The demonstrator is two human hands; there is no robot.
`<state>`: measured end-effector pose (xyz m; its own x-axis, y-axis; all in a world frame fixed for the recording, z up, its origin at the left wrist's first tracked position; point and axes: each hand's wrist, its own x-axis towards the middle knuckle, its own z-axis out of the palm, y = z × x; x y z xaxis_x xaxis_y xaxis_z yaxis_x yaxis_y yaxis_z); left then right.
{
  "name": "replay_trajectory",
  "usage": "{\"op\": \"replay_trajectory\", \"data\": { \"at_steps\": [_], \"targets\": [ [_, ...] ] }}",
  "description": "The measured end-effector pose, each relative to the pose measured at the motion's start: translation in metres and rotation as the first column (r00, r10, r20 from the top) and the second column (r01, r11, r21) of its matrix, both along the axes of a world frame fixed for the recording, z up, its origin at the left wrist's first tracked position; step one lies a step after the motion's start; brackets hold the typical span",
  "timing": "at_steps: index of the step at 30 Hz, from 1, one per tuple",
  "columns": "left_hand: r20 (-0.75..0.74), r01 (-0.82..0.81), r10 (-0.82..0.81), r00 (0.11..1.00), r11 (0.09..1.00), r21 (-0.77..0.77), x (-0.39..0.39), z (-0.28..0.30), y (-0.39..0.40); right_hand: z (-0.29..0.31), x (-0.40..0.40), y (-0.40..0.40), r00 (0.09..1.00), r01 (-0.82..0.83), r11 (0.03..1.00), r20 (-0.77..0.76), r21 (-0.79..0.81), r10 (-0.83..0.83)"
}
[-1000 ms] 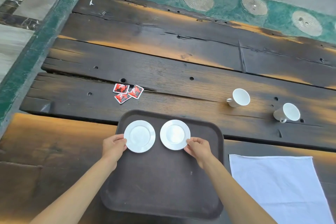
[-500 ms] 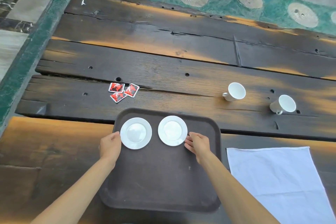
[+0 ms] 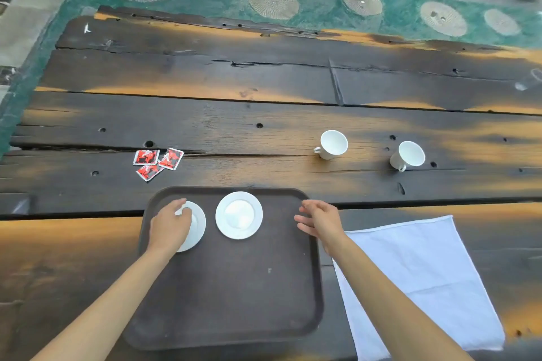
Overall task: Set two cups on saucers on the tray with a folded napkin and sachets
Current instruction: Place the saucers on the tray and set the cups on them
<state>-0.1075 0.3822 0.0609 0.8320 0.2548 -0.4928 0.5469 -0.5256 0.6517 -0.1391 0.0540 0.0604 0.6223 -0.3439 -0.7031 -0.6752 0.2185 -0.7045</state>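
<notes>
Two white saucers sit side by side on the far half of a dark brown tray (image 3: 228, 287). The left saucer (image 3: 197, 224) is partly covered by the left hand (image 3: 170, 224), whose fingers curl down onto its rim and top; whether they actually pinch it cannot be told. The right saucer (image 3: 239, 215) lies bare and untouched. The right hand (image 3: 321, 220) hovers over the tray's right edge, fingers spread and loose, holding nothing.

Both cups stand upright on the wooden table (image 3: 264, 132), off the tray and beyond it to the right: the nearer cup (image 3: 333, 144) with its handle to the left, the farther cup (image 3: 408, 155) with its handle towards the near side, the two well apart from each other. A white napkin (image 3: 419, 281) lies flat and unfolded on the table just beside the tray's right edge, partly under the right forearm. Three red sachets (image 3: 158, 160) lie in a small overlapping cluster on the table just beyond the tray's far left corner.
</notes>
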Motion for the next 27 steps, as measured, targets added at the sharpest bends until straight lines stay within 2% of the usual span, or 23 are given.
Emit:
{"op": "replay_trajectory", "data": {
  "at_steps": [5, 9, 14, 20, 24, 27],
  "targets": [
    [0.079, 0.216, -0.211, 0.974, 0.974, -0.064, 0.025, 0.014, -0.076, 0.013, 0.007, -0.072, 0.998, 0.050, 0.999, 0.026, -0.014, -0.050],
    [0.125, 0.333, -0.318, 0.940, 0.934, -0.128, 0.050, 0.013, -0.137, 0.017, 0.009, -0.132, 0.992, 0.116, 0.993, 0.047, -0.014, -0.115],
    [0.095, 0.369, -0.357, 0.929, 0.896, -0.247, 0.086, 0.006, -0.212, 0.013, 0.011, -0.201, 0.979, 0.200, 0.980, 0.049, -0.016, -0.199],
    [0.071, 0.392, -0.387, 0.919, 0.888, -0.239, 0.132, -0.011, -0.278, -0.002, 0.022, -0.264, 0.950, 0.311, 0.951, 0.024, 0.001, -0.311],
    [0.018, 0.468, -0.471, 0.882, 0.868, -0.166, 0.158, -0.022, -0.297, -0.014, 0.032, -0.289, 0.935, 0.356, 0.935, 0.015, 0.004, -0.356],
    [-0.050, 0.488, -0.508, 0.860, 0.847, -0.209, 0.171, -0.030, -0.308, -0.023, 0.041, -0.301, 0.932, 0.363, 0.932, 0.011, 0.011, -0.364]
  ]
}}
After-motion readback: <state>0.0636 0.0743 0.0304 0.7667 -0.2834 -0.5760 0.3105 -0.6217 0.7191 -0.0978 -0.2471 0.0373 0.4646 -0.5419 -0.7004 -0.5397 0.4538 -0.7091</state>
